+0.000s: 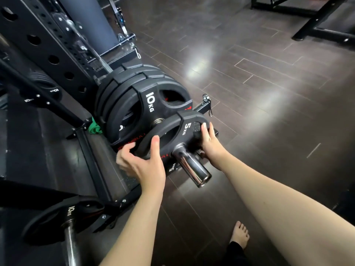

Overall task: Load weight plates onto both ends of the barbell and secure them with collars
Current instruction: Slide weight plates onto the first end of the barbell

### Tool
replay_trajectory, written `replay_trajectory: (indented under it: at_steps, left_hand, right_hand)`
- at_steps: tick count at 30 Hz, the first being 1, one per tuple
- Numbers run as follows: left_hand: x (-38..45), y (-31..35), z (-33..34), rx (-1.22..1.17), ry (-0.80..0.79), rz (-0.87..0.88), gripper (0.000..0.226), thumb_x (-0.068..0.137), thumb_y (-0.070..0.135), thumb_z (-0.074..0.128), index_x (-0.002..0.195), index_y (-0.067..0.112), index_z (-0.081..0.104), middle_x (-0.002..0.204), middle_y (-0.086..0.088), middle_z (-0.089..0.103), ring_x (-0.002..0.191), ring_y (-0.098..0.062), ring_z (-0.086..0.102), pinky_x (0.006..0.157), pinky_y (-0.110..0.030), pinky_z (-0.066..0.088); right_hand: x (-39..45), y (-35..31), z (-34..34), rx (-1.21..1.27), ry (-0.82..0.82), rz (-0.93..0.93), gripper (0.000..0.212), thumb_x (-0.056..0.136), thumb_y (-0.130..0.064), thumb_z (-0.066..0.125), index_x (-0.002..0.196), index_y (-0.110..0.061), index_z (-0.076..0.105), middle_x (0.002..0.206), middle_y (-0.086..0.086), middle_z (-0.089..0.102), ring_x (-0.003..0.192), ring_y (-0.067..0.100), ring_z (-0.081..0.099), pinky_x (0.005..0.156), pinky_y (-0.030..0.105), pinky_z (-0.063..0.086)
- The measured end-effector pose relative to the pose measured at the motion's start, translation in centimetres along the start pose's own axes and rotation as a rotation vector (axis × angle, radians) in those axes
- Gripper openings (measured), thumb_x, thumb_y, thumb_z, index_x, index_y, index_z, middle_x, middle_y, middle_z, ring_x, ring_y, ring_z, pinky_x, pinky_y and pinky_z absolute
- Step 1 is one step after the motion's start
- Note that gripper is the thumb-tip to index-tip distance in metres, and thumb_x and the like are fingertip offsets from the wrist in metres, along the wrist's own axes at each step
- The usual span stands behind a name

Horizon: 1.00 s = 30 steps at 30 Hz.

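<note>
A 5 kg plate sits on a steel peg, between the left hand and right hand. Behind it stand 10 kg plates; the rack upright rises to their left.

Two bare forearms, no sleeves reaching into view, no watch, bands or rings. Left hand and right hand ungloved, nails short and unpainted. One bare foot near the bottom edge, no shoe or sock, toes showing. Dark, probably black, trouser hem just above the ankle.
</note>
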<state>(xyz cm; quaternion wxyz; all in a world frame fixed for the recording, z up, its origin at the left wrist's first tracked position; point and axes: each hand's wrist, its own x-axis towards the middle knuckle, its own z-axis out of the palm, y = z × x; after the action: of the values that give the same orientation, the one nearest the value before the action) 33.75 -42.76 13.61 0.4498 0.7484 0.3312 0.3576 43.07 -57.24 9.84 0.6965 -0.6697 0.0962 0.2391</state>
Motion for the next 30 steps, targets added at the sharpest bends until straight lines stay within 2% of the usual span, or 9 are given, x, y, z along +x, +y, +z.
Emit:
replay_trajectory:
  at_steps: [2,4,6,8,14,17,19,25,30]
  left_hand:
    - [1.8,-0.4,0.7,0.081,0.032,0.028,0.088,0.075,0.069,0.062,0.142,0.016,0.037,0.156,-0.012,0.026,0.147,-0.031,0.023,0.121,-0.057,0.015]
    - [3.8,-0.8,1.3,0.119,0.031,0.008,0.102,0.077,0.072,0.057,0.156,0.020,0.018,0.166,-0.009,0.008,0.155,-0.027,0.010,0.125,-0.055,-0.001]
    - [5.8,-1.3,1.6,0.170,0.021,-0.008,0.110,0.078,0.075,0.051,0.160,0.019,0.004,0.169,-0.008,0.000,0.156,-0.025,0.007,0.125,-0.054,-0.006]
    - [7.7,-2.0,1.7,0.210,0.010,-0.021,0.111,0.079,0.077,0.044,0.161,0.018,0.000,0.170,-0.009,0.001,0.157,-0.026,0.004,0.125,-0.056,-0.004]
    - [8.4,-2.8,1.3,0.238,-0.051,0.011,0.107,0.080,0.077,0.043,0.161,0.017,0.007,0.168,-0.015,0.008,0.156,-0.031,0.007,0.124,-0.052,0.008]
    - [8.4,-2.5,0.5,0.225,-0.105,-0.009,0.109,0.078,0.079,0.041,0.161,0.020,0.004,0.169,-0.013,0.004,0.156,-0.027,0.002,0.125,-0.050,0.007]
    - [8.4,-2.4,-0.1,0.217,-0.156,-0.011,0.106,0.080,0.079,0.041,0.161,0.024,0.002,0.170,-0.009,0.002,0.157,-0.023,0.000,0.126,-0.049,0.005]
    - [9.0,-1.4,-3.8,0.106,-0.321,-0.076,0.078,0.100,0.048,0.054,0.160,0.033,0.008,0.169,0.009,0.003,0.155,-0.012,0.008,0.127,-0.046,0.012]
    - [9.7,-0.7,-10.1,0.032,-0.268,-0.075,0.056,0.102,0.033,0.055,0.154,0.034,0.033,0.161,0.012,0.026,0.149,-0.005,0.023,0.123,-0.035,0.019]
  right_hand:
    - [1.5,-0.9,1.2,-0.011,-0.018,0.028,0.091,0.089,-0.079,0.033,0.159,-0.041,-0.012,0.170,-0.002,0.014,0.154,0.026,0.023,0.125,0.054,0.020]
    - [3.1,-1.8,2.4,-0.031,-0.025,0.033,0.091,0.093,-0.077,0.031,0.157,-0.037,-0.019,0.172,0.006,0.002,0.157,0.027,0.010,0.126,0.053,0.011]
    - [4.5,-2.7,3.4,-0.060,-0.016,0.024,0.088,0.097,-0.073,0.030,0.157,-0.033,-0.020,0.171,0.011,-0.005,0.158,0.028,0.004,0.127,0.052,0.006]
    - [6.2,-3.6,4.7,-0.084,-0.027,0.014,0.087,0.098,-0.071,0.030,0.158,-0.032,-0.020,0.170,0.014,-0.005,0.158,0.030,0.004,0.127,0.053,0.005]
    - [7.6,-3.8,5.6,-0.082,0.002,0.007,0.085,0.098,-0.071,0.030,0.160,-0.033,-0.015,0.171,0.010,-0.001,0.158,0.027,0.004,0.127,0.053,0.005]
    - [6.9,-4.3,5.4,-0.070,0.018,-0.010,0.081,0.101,-0.064,0.033,0.163,-0.027,-0.005,0.170,0.005,0.012,0.156,0.025,0.016,0.127,0.045,0.013]
    - [5.9,-4.7,5.9,-0.029,0.064,-0.006,0.079,0.101,-0.064,0.035,0.163,-0.029,0.000,0.169,0.004,0.019,0.154,0.027,0.023,0.126,0.049,0.019]
    - [0.1,-5.6,9.4,-0.121,0.131,-0.086,0.071,0.101,-0.050,0.048,0.162,-0.028,0.019,0.161,0.005,0.039,0.146,0.028,0.039,0.123,0.043,0.026]
    - [-5.9,-5.3,14.3,-0.318,0.041,-0.219,0.075,0.098,-0.040,0.057,0.161,-0.022,0.020,0.169,0.004,0.022,0.154,0.022,0.023,0.126,0.041,0.017]
